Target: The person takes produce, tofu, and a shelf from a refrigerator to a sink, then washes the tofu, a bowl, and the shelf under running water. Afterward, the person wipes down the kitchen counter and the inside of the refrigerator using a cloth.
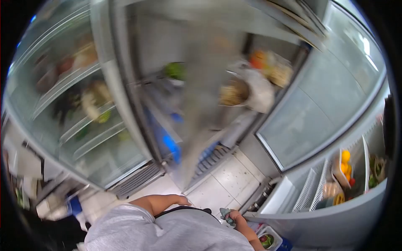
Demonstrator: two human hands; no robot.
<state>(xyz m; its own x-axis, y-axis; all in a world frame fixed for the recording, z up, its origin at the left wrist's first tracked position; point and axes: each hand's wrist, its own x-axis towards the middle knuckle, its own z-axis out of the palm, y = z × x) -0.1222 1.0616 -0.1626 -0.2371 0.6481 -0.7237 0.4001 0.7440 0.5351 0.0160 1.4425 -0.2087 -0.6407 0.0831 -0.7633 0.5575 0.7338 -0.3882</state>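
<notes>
My right hand [237, 216] is closed around a crumpled grey-green cloth [227, 215], low in front of my body. At my waist is my left hand [182, 200], below the bottom corner of a swung-out, motion-blurred fridge door [207, 88]. Its fingers are too small and smeared to read, and I see nothing in it. Behind that door, the open fridge holds a metal pot [240, 91] with pale food, a white bag [260, 90] and a bowl of greens [174, 71].
A glass-fronted fridge [77, 100] with produce stands at left. On the right are another glass door [320, 92] and an open container unit [289, 194] with oranges [345, 163]. Pale floor tiles [234, 175] lie ahead; a vegetable tub [270, 234] sits by my right arm.
</notes>
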